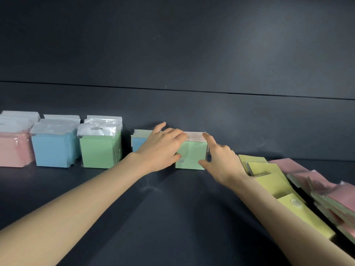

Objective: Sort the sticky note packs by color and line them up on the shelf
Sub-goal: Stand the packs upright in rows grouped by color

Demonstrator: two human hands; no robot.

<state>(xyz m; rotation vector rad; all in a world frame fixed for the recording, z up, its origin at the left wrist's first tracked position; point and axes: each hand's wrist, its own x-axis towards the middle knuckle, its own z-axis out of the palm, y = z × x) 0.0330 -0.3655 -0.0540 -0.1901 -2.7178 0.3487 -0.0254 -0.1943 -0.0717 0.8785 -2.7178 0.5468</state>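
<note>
- green packs stand on the shelf between the hands; left hand curls over their top, right hand pinches their side, likely to square them
- yellow packs lie loose beside the right hand

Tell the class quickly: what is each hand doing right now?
Left hand: grips the top of the upright green sticky note packs.
Right hand: pinches their right edge, thumb in front.
</note>
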